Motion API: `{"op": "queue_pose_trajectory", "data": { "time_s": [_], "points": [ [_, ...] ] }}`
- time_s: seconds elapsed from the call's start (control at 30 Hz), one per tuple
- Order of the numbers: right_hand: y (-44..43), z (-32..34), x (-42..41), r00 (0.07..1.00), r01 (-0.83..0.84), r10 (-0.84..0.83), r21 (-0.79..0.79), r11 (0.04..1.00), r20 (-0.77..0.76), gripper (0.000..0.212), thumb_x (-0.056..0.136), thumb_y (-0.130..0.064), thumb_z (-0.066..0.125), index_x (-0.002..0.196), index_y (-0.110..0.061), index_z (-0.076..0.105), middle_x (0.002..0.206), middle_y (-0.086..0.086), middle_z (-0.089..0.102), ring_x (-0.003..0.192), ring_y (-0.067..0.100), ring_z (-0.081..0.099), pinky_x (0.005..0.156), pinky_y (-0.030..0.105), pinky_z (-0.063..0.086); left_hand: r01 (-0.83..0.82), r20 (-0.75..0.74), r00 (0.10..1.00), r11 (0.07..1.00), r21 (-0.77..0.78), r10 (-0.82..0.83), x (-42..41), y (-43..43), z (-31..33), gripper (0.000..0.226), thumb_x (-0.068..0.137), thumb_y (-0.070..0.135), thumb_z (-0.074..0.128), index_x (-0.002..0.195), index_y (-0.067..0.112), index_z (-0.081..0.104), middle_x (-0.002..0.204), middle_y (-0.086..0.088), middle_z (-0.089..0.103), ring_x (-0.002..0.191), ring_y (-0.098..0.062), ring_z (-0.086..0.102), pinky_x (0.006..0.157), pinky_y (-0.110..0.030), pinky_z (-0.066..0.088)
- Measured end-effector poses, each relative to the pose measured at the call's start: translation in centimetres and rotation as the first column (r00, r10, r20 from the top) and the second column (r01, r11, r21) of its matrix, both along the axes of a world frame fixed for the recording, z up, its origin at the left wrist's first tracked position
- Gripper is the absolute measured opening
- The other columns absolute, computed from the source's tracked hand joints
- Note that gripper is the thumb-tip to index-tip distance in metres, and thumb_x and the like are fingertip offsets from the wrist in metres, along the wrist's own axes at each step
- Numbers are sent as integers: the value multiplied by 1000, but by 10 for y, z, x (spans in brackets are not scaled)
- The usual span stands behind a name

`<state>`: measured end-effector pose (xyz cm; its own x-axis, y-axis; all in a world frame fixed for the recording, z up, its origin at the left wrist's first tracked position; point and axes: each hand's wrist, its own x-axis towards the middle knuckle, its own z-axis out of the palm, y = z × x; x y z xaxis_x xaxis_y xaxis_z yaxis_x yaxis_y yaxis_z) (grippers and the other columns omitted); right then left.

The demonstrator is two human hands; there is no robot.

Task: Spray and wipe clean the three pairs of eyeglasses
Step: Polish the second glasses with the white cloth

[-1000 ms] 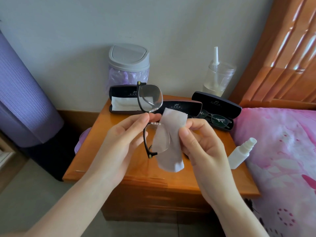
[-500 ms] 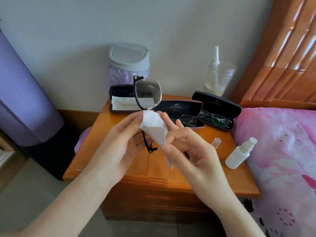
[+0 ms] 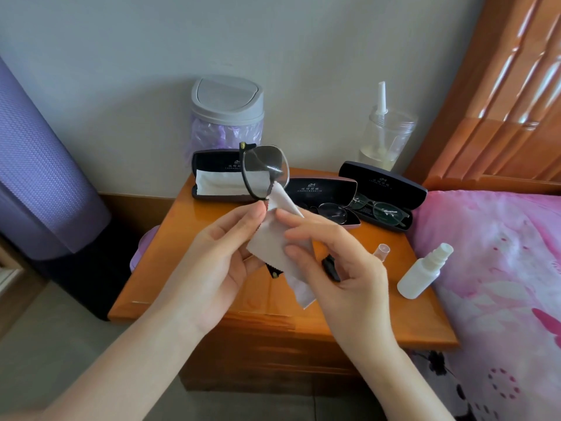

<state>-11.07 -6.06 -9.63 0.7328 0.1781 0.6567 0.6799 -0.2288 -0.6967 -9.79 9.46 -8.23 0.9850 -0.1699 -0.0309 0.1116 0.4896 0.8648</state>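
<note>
- Left hand pinches the black glasses mid-frame, stood on end, so the top lens sits clear at 12 o'clock.
- Right hand pinches the cloth over the lower lens, rubbing both faces I'd guess.
- Spray bottle lies handy at 3 o'clock.

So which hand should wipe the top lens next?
Probably the right hand: it holds the cloth just below that lens of the glasses, while the left hand is busy holding the frame.
</note>
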Motion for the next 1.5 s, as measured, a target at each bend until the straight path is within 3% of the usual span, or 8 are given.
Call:
{"op": "queue_pose_trajectory", "data": {
  "time_s": [0.2,0.33,0.47,0.63,0.83,1.07,1.3,1.5],
  "points": [
    [-1,-1,4,987,152,-149,-47,987,63,26,82,-6,71,106,-13,64,132,0,53,129,19,47,102,39,45,-41,14,999,999,5,41,-3,-2,3,35,77,28,57,107,15,69,96,-5,72,87,-12,69,68,-22,57],
    [-2,2,3,936,336,-339,-55,940,-90,40,72,-33,79,106,-25,60,105,-12,53,97,6,53,77,15,46,-85,28,996,996,5,85,-4,-3,5,24,73,27,59,90,20,74,93,-1,73,87,-12,70,64,-21,57],
    [-4,5,1,880,152,-173,-83,985,-442,30,73,-46,68,87,-19,73,79,-3,70,75,13,63,64,24,49,-101,33,994,995,21,100,-5,-4,4,22,71,28,60,84,20,76,93,3,73,91,-11,70,67,-20,56],
    [-6,13,-1,768,-83,172,170,982,-617,14,86,-16,64,94,-10,74,88,3,75,85,14,69,77,20,53,-88,49,995,990,113,83,-7,-6,3,22,73,32,61,85,23,76,93,-3,72,87,-12,69,75,-22,56],
    [-6,14,0,708,-89,274,303,949,-651,15,83,-13,67,96,-10,74,90,10,74,87,16,67,81,24,51,-102,55,994,984,147,95,-10,-11,3,31,72,35,59,96,20,72,84,2,71,76,-6,67,66,-16,54],
    [2,14,-3,720,45,196,327,944,-666,34,69,-31,72,87,-2,71,70,14,68,65,21,62,62,18,52,-135,80,990,963,233,119,-13,-16,-1,29,64,43,64,88,31,75,91,4,74,92,-10,69,75,-19,56],
    [-2,13,0,655,-44,277,330,943,-703,34,65,-20,76,97,-7,72,85,5,73,79,17,67,74,29,56,-115,66,992,981,158,106,-12,-14,2,34,66,38,63,95,24,75,103,2,74,99,-11,68,83,-24,55],
    [2,7,2,668,34,223,329,944,-710,33,60,-32,78,85,-10,73,78,7,71,75,19,65,74,36,52,-46,47,998,991,128,40,-14,-18,1,23,68,34,61,83,27,78,103,6,74,97,-7,68,80,-21,57]
  ]
}}
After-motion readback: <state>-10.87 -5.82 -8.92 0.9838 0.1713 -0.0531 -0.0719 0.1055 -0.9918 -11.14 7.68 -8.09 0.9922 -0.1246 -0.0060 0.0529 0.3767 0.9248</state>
